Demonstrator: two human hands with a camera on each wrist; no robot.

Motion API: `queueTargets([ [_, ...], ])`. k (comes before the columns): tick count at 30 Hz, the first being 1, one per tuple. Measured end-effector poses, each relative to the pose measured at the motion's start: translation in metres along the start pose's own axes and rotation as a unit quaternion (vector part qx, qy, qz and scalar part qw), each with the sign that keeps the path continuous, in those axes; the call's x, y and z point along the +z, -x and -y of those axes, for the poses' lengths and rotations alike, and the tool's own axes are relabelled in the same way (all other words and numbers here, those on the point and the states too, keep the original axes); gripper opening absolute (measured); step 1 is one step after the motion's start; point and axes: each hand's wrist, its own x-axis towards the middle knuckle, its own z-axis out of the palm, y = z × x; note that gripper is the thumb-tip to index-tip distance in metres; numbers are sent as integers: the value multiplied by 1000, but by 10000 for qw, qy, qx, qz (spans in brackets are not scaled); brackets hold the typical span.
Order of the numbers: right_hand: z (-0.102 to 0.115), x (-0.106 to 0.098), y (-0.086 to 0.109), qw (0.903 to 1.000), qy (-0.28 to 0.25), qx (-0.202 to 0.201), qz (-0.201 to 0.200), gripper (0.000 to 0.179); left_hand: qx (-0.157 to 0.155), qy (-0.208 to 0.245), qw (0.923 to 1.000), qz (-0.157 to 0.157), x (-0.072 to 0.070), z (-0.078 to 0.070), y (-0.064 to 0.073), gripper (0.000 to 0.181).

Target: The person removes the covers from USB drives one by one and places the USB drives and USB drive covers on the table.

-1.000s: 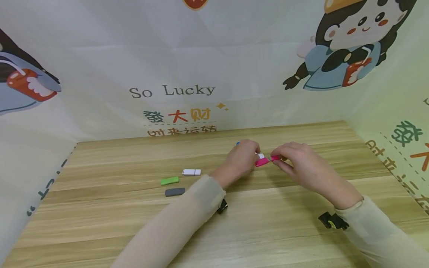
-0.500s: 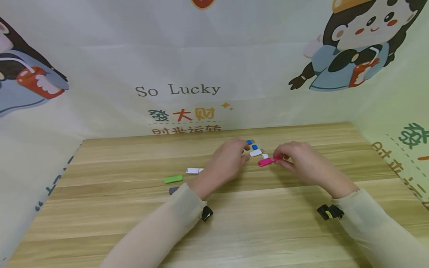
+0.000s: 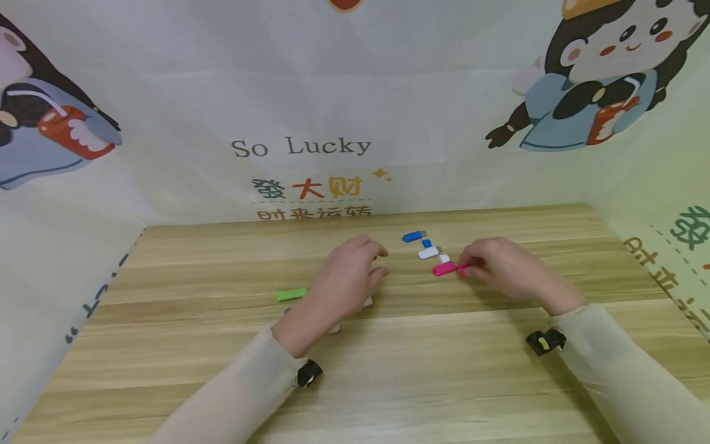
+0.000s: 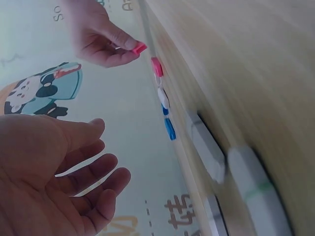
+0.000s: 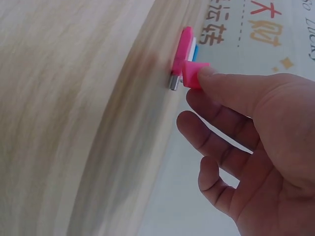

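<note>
My right hand [image 3: 501, 271] pinches a small pink cap [image 5: 193, 74] between thumb and forefinger, low over the table. Just left of it lies the pink USB flash drive [image 3: 444, 269], its metal plug bare in the right wrist view. Behind that are an uncapped white USB flash drive [image 3: 428, 253] with a white cap [image 3: 444, 258], and an uncapped blue USB flash drive [image 3: 413, 236] with a blue cap [image 3: 426, 243]. My left hand [image 3: 346, 277] holds nothing; its fingers are loosely bent above the table, and its hand and wrist partly cover other drives.
A green USB flash drive [image 3: 291, 294] lies left of my left hand. Several capped drives, one of them a pale stick [image 4: 205, 145], show close to the left wrist camera. Printed cloth walls [image 3: 310, 111] enclose the wooden table [image 3: 183, 345] at back and sides.
My left hand has left the pink drive and moved left, over the capped drives. The right hand has drawn the pink cap slightly right, away from the drive. The head view has shifted slightly.
</note>
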Motion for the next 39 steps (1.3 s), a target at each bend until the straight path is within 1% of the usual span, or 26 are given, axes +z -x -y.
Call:
queueTargets([
  [4, -5, 2, -2, 9999, -122, -15, 102, 6, 26, -40, 9999, -161, -4, 9, 10, 27],
  [8, -7, 4, -3, 9998, -123, -46, 148, 6, 40, -57, 9995, -304, -8, 17, 19, 27],
  [18, -9, 4, -4, 9996, -175, -38, 202, 8, 118, -116, 9975, -684, -17, 30, 37, 26],
  [26, -9, 5, -6, 9993, -256, -45, 257, 8, -1, -182, 9975, -678, -23, 36, 43, 26],
  [33, -9, 7, -7, 9996, -195, -33, 206, 10, -7, -132, 9972, -738, -26, 39, 46, 26],
  [39, -10, 8, -8, 9997, -170, -1, 196, 10, 7, -177, 9969, -767, -26, 41, 47, 27],
])
